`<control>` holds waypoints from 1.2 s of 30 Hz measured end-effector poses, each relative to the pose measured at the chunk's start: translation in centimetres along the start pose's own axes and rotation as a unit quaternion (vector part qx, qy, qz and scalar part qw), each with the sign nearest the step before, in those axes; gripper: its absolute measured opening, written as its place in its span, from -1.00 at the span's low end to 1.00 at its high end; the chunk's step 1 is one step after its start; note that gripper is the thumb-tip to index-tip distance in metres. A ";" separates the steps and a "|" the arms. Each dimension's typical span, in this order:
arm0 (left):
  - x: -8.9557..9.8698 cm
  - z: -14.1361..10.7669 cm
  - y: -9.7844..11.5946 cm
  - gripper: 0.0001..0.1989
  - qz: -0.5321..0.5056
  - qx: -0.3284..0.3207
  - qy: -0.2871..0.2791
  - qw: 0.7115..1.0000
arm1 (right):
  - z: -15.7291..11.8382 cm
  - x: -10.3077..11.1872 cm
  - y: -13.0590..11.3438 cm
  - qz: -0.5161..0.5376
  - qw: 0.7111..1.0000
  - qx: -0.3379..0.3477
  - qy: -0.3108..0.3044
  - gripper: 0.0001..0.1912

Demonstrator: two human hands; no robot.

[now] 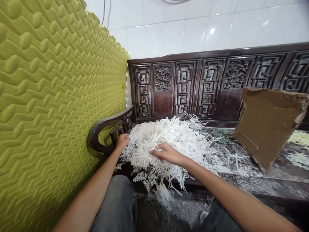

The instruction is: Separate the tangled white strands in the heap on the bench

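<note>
A big heap of white artificial branches (173,132), finely leafed like plastic foliage, lies tangled on the left end of a dark wooden bench. At the heap's left edge, beside the armrest, my left hand (123,140) is closed on some of the foliage; its fingertips are partly hidden. My right hand (166,152) is over the front middle of the heap, thumb and fingers pinched on a white branch stem. Some sprays hang over the bench's front edge.
The bench has a curved armrest (98,135) and a carved backrest (164,103). A yellow textured foam panel (65,87) stands close on the left. To the right, a torn cardboard piece (267,122) leans upright near pale yellow foliage (300,139). White bits litter the bench seat (272,185).
</note>
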State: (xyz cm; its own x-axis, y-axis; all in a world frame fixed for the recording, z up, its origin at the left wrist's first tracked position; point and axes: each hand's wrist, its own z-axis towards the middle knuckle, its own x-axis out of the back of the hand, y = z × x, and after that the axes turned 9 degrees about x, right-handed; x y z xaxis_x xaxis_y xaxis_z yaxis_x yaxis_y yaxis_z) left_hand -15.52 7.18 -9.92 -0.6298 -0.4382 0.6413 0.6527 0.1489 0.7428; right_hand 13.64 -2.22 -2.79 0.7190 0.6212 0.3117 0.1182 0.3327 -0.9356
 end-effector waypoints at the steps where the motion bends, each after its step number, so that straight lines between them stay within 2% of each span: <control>1: -0.3 0.1 0.0 -0.76 -0.005 -0.006 -0.007 1.000 | 0.1 0.3 0.1 0.006 1.000 -0.006 0.009 -0.58; 3: -1.0 0.2 0.9 -0.67 -0.020 -0.031 -0.029 0.999 | 0.3 0.9 0.2 0.018 0.999 -0.021 0.028 -0.54; 7: -2.2 -0.6 4.9 -0.66 -0.064 -0.104 -0.121 0.985 | 1.1 1.8 0.1 0.037 0.997 -0.032 0.065 -0.49; 10: -2.2 -2.0 7.8 -0.62 -0.087 -0.155 -0.185 0.966 | 1.6 2.8 0.3 0.033 0.992 -0.040 0.113 -0.54; 13: -1.8 -3.2 9.6 -0.64 -0.091 -0.182 -0.209 0.957 | 1.8 4.1 0.9 0.019 0.983 -0.058 0.173 -0.65; 17: -1.0 -4.2 10.8 -0.66 -0.076 -0.203 -0.222 0.951 | 1.5 5.4 1.5 0.015 0.970 -0.066 0.234 -0.78; 20: -0.6 -5.4 11.9 -0.64 -0.051 -0.241 -0.269 0.931 | 1.3 5.9 1.4 0.023 0.964 -0.052 0.260 -0.80; 22: -0.6 -6.4 12.8 -0.62 -0.037 -0.267 -0.303 0.914 | 1.3 6.0 1.2 0.029 0.961 -0.046 0.270 -0.74; 25: -1.1 -7.9 13.8 -0.56 -0.010 -0.295 -0.325 0.898 | 1.4 5.9 1.2 0.047 0.961 -0.027 0.271 -0.58; 28: -2.1 -8.4 14.1 -0.54 0.002 -0.308 -0.316 0.897 | 1.5 5.7 1.4 0.082 0.964 -0.005 0.254 -0.48; 32: -3.3 -7.7 13.6 -0.62 -0.001 -0.313 -0.299 0.901 | 1.2 5.7 1.5 0.123 0.966 -0.028 0.224 -0.49; 36: -3.6 -7.1 13.6 -0.75 -0.013 -0.311 -0.304 0.900 | 0.8 6.1 1.5 0.167 0.958 -0.023 0.232 -0.52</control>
State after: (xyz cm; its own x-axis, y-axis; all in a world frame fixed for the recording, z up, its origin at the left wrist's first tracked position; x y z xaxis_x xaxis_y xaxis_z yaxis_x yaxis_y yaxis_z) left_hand -1.43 4.47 -3.50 -0.6389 0.1609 0.7522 0.6242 -0.4630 0.6293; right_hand 17.63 2.67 -2.18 0.9478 0.3017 -0.1037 -0.1490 0.1313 -0.9801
